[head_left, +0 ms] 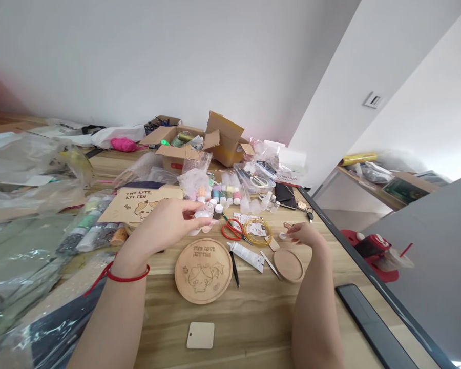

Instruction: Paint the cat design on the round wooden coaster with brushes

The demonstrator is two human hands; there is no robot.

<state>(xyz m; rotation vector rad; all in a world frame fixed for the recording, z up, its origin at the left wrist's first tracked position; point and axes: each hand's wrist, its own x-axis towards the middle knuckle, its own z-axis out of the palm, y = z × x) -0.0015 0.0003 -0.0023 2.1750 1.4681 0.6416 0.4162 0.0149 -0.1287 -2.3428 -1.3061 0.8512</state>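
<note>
My left hand (165,225), with a red string bracelet at the wrist, is closed around a small clear bottle (204,212) held above the table. My right hand (305,234) pinches a small white cap (283,236) just over a plain round wooden disc (288,264). Between the hands lie an engraved round wooden plaque (203,271), a white tube (246,255), red-handled scissors (232,229) and a coil of gold wire (257,231). A row of small paint pots (226,195) stands behind.
Open cardboard boxes (200,143) and plastic bags (30,169) crowd the back and left of the wooden table (253,318). A small square wooden tile (200,335) lies near the front edge. A dark phone-like slab (363,318) sits at the right edge.
</note>
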